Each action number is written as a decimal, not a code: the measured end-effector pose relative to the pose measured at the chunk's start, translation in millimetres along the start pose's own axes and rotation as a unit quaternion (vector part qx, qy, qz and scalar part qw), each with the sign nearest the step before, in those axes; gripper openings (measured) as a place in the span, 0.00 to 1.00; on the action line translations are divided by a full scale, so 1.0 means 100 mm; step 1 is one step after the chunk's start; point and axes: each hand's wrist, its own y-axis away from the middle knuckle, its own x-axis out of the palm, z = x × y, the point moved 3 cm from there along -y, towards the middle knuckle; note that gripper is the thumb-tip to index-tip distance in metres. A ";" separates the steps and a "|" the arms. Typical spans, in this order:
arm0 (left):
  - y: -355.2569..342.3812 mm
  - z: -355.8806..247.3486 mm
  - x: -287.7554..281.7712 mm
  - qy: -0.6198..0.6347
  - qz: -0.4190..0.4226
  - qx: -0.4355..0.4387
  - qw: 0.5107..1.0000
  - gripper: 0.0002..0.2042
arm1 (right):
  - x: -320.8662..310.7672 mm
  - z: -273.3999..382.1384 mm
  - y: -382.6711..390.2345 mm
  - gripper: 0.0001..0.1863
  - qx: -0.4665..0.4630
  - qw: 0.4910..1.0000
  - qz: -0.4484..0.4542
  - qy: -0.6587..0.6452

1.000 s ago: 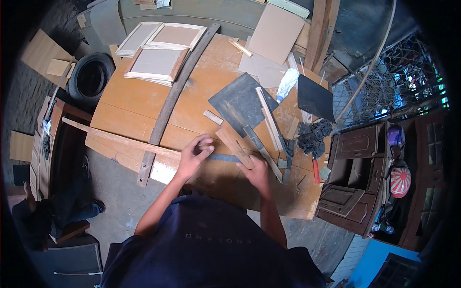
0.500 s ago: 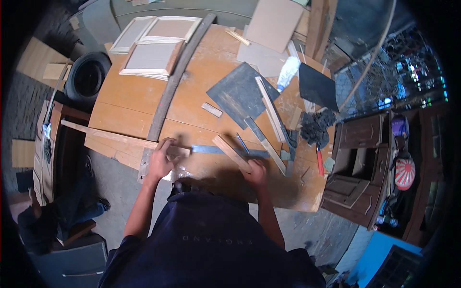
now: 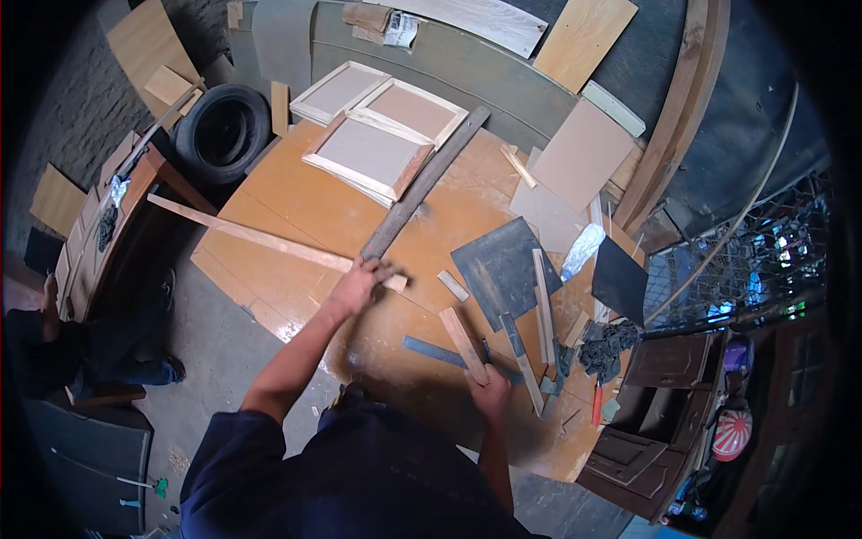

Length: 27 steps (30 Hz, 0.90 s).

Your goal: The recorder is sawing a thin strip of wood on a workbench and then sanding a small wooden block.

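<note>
My left hand (image 3: 361, 280) is closed over a long narrow wooden strip (image 3: 269, 241), near its right end. The strip slants across the table's near left side, and its far left end juts past the table edge. My left fingers are beside the lower end of a long dark bar (image 3: 422, 193). In my right hand (image 3: 490, 392) is a short wooden piece (image 3: 462, 337), gripped at its near end and pointing away from me. A flat blue-grey strip (image 3: 433, 349) lies between my hands, partly hidden beneath the short piece. Close by is a slim dark pen-like tool (image 3: 486, 349).
Framed panels (image 3: 370, 160) are stacked at the table's far left. On the right lie a dark square sheet (image 3: 503, 265), thin wood strips (image 3: 544, 305), a plastic bottle (image 3: 584, 250), a dark rag (image 3: 606, 349) and a red-handled tool (image 3: 597, 402). A tyre (image 3: 223, 135) and another person (image 3: 90, 346) are left.
My view has swung, shifting the whole scene. My left hand has moved the long strip forward, off the blue-grey strip toward the dark bar's end. My right hand keeps the short piece.
</note>
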 end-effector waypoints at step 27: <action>-0.24 0.01 0.24 0.398 0.029 -0.149 0.905 0.20 | 0.65 0.40 0.58 0.19 0.234 0.966 -0.044 -0.102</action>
